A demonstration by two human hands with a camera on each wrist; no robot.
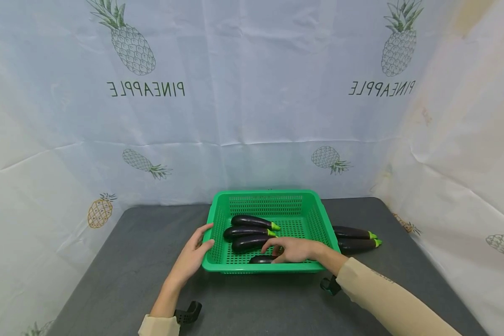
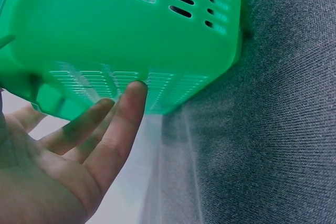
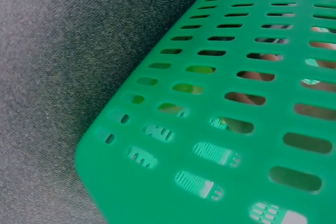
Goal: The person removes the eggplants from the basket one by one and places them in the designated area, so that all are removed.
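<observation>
Left hand (image 1: 189, 256), fingers spread, was on the left side of the green slotted basket (image 1: 260, 268). Inside: three eggplants (image 1: 245, 232), plus front eggplant (image 1: 259, 260) under right hand (image 1: 297, 250); couldn't tell if pinched. Two outer eggplants (image 1: 354, 245) lay right of basket.

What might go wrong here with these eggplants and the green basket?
The glossy eggplant nearest the front might slip, since its skin looks smooth and the right hand is at its stem end.

The green basket might slide or tip if the left hand pushes too hard at its left side.

The two eggplants on the table, just right of the basket, could get knocked if the right forearm swings outward.
</observation>
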